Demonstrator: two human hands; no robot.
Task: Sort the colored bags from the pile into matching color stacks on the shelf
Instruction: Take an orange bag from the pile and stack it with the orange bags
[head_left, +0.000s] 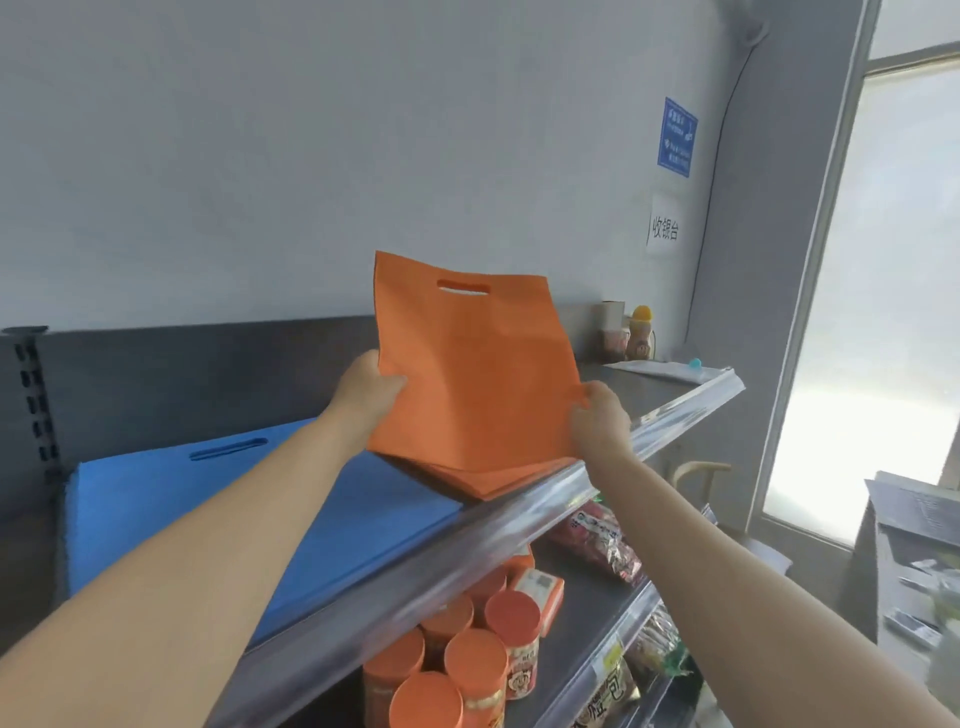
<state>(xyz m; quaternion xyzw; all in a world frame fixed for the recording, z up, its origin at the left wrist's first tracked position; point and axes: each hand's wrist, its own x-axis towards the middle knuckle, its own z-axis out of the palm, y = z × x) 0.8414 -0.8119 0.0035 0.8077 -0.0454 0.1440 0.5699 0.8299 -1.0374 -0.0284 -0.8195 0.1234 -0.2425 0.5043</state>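
Top shelf (613, 457) carries a blue stack (208, 509) and an orange stack (488, 480). Left hand (366, 392) and right hand (600, 421) each grasp an orange bag (467, 364), tilted above the orange stack.

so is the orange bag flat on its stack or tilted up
Tilted up: left hand and right hand grip the orange bag, handle end raised above its stack.
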